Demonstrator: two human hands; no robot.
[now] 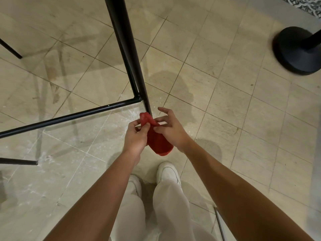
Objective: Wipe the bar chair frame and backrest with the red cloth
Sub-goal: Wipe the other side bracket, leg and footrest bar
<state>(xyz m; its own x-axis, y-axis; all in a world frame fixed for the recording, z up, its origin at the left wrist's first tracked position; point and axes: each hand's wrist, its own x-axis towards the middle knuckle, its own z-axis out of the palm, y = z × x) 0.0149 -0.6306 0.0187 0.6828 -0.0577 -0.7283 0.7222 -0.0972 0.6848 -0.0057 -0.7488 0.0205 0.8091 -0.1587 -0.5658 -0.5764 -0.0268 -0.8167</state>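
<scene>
Pinching crumpled red cloth [159,143] mid-frame with left hand [135,136] and right hand [171,130], spare right fingers splayed, at foot of slanted black metal chair leg [128,49] rising toward top centre, right hand nearer.

A person is standing on the floor [225,101], and the chair leg [132,66] is coming down just in front of their shoes [168,173]. The left hand [135,136] and the right hand [171,129] are meeting side by side at the foot of that leg, pinching the cloth [158,140] between them. The cloth's top is sitting right against the leg's bottom end. A bar [69,117] is running from the leg off to the left. A round stand base [295,53] is sitting well apart, far to the right.
</scene>
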